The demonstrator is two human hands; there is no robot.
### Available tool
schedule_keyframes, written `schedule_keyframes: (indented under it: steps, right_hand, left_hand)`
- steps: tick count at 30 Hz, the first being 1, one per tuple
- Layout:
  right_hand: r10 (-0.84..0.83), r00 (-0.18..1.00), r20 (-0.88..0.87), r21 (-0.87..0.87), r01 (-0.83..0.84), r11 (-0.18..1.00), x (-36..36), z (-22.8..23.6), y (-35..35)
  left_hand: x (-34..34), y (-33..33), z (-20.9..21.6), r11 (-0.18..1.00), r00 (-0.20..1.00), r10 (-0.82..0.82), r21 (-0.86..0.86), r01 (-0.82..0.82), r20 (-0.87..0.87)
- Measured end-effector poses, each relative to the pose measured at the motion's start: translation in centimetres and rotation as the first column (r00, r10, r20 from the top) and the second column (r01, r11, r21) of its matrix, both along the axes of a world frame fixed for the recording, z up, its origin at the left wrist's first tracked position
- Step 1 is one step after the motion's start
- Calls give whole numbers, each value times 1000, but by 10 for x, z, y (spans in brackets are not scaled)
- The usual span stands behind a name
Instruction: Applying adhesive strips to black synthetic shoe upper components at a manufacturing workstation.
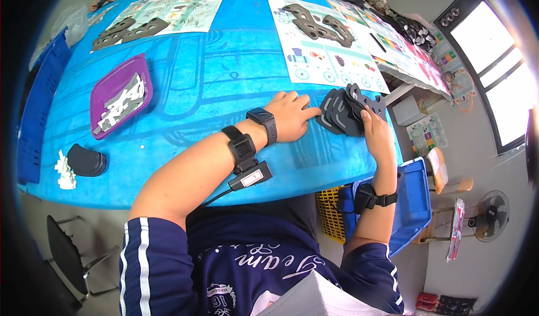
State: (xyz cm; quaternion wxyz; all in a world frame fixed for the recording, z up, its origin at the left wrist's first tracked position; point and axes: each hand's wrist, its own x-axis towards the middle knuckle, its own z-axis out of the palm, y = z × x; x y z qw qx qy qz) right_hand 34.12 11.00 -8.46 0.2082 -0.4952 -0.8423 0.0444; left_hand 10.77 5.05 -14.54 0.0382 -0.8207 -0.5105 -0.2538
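Note:
At the right part of the table, my right hand (379, 134) pinches the near edge of a black shaped pad (365, 100) between thumb and fingers. Several dark flat pads with pale curved marks (334, 111) fan out beside and under it, overlapping one another. My left hand (289, 117) is back-up just left of these pads, fingers apart, one fingertip at or touching their left edge. Nothing shows in my left hand, though its palm is hidden. Black straps with small devices sit on both of my forearms.
A purple tray (95, 94) of white and grey strips stands left, above a stack of black pads (87, 160) and white pieces (65, 171). Dark moulded parts (317, 28) lie on printed sheets (300, 63). A blue crate (412, 204) is below the right edge. Another person's hand (101, 3) is far left.

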Motion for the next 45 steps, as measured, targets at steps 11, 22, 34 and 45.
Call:
schedule_keyframes:
  steps: [11, 22, 34, 45]
  right_hand:
    - [-25, 999, 19, 5, 25, 1000, -1, -2, -3]
    - [-27, 1000, 6, -71, 28, 997, -4, 4, -3]
    - [-16, 1000, -15, -122, 14, 992, 3, 0, -4]
    - [57, 970, 235, -194, -10, 981, -11, 26, 6]
  left_hand:
    - [16, 3, 11, 997, 1000, -24, -68, 23, -4]
    - [36, 15, 14, 996, 996, -60, 62, 56, 70]
    - [43, 20, 19, 983, 966, -119, 167, 82, 231]
    - [14, -1, 51, 990, 966, -107, 117, 82, 234]
